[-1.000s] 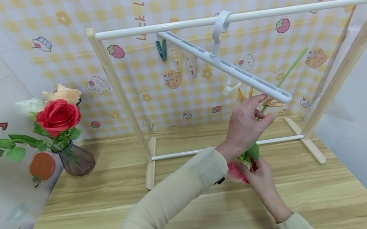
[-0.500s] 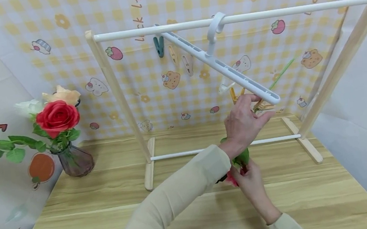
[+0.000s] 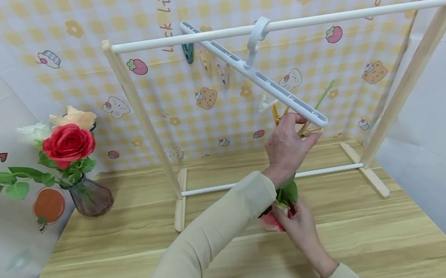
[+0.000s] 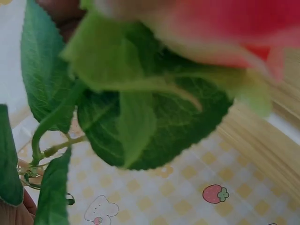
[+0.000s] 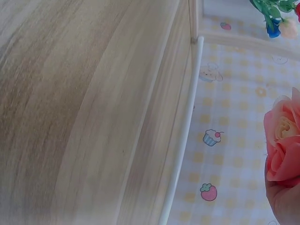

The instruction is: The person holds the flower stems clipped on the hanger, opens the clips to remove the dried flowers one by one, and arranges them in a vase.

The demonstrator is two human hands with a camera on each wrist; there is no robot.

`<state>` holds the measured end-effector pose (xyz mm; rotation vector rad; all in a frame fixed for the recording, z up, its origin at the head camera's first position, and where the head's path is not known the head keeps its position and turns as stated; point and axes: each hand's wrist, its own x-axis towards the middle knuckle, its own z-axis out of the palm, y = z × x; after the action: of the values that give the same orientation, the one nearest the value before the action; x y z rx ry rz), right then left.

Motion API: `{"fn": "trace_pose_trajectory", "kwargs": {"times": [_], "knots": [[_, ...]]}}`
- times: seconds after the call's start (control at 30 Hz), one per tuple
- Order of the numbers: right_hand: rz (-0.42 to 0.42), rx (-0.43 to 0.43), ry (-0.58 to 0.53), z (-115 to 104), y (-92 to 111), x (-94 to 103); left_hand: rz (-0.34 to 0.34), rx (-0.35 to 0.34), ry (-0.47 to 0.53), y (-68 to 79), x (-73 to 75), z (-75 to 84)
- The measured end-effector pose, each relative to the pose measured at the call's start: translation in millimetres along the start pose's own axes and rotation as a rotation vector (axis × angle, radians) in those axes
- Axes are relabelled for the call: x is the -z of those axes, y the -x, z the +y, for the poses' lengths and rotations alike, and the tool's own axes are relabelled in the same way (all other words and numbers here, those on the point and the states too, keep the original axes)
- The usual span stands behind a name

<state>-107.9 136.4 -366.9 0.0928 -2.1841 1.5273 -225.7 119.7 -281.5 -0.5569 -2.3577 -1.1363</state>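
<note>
A white hanger hangs aslant by its hook from the rack's white top bar. Beneath its lower right end, my left hand pinches a pale orange clothespin, partly hidden by the fingers. A green stem pokes up behind that end. Lower down, my right hand grips a pink rose just below its leaves, with the bloom pointing down. In the left wrist view, the rose's leaves fill much of the picture. The right wrist view catches its bloom.
More clothespins hang along the hanger: a dark green one, a pink one, a white one and a yellow one. A purple glass vase with several roses stands left. The wooden rack's post rises nearby.
The hanger's right end and my left hand have shifted left. The green stem shows shorter and farther left. My right hand has moved left with the rose.
</note>
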Motion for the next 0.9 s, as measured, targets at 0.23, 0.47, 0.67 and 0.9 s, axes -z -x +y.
{"fn": "trace_pose_trajectory", "kwargs": {"times": [0.23,0.47,0.67,0.9], "knots": [[0.019,0.000,0.012,13,3,-3.9,0.034,-0.022,-0.071,-1.0,-5.2,-4.8],[0.000,-0.029,-0.003,31,6,-4.1,0.104,-0.079,-0.126,-2.0,-11.3,-10.4],[-0.015,-0.056,-0.002,31,10,-1.2,0.155,-0.134,-0.132,-2.9,-12.7,-18.0],[-0.005,-0.097,0.014,29,12,-0.2,0.150,-0.150,-0.125,-4.1,-11.3,-20.7]]}}
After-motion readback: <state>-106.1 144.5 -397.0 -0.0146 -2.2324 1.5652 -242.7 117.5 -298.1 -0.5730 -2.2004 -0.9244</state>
